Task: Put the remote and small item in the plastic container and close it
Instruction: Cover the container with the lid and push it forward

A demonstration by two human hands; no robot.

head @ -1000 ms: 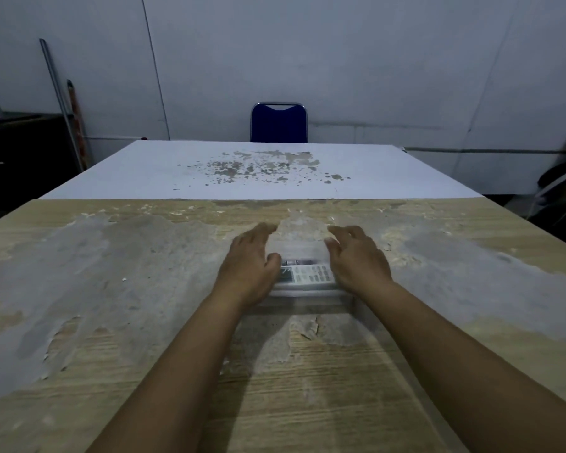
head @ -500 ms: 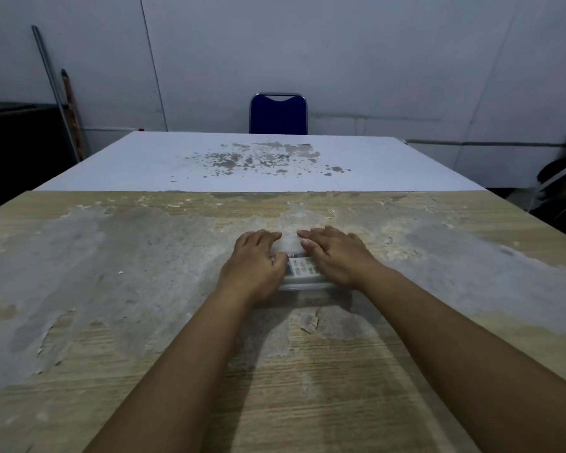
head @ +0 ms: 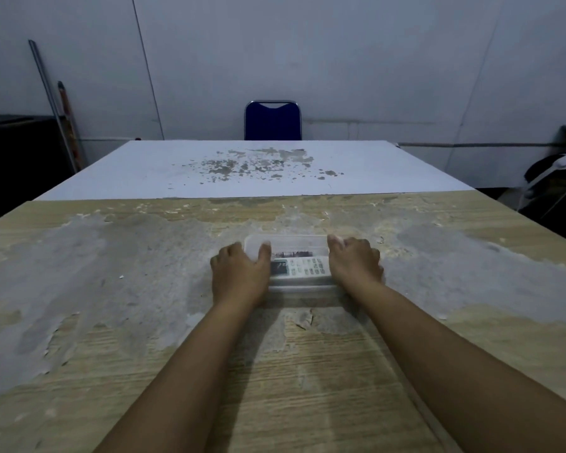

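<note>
A clear plastic container (head: 294, 241) with its lid on lies on the worn wooden table (head: 111, 289). Through the lid I see a white remote (head: 303, 267) with a dark display at its left end, and a dark small item (head: 293, 254) just behind it. My left hand (head: 239, 273) presses on the container's left end, thumb on the lid. My right hand (head: 355, 261) covers the right end, fingers curled over the edge.
A white tabletop (head: 242, 171) with flaked patches adjoins the far side of the wooden table. A blue chair (head: 272, 120) stands behind it. Poles (head: 51, 103) lean against the wall at left; dark clutter (head: 553, 181) sits at right.
Both hands have slid apart from the middle of the lid to the container's two ends, uncovering the remote and the small item beneath the lid.
</note>
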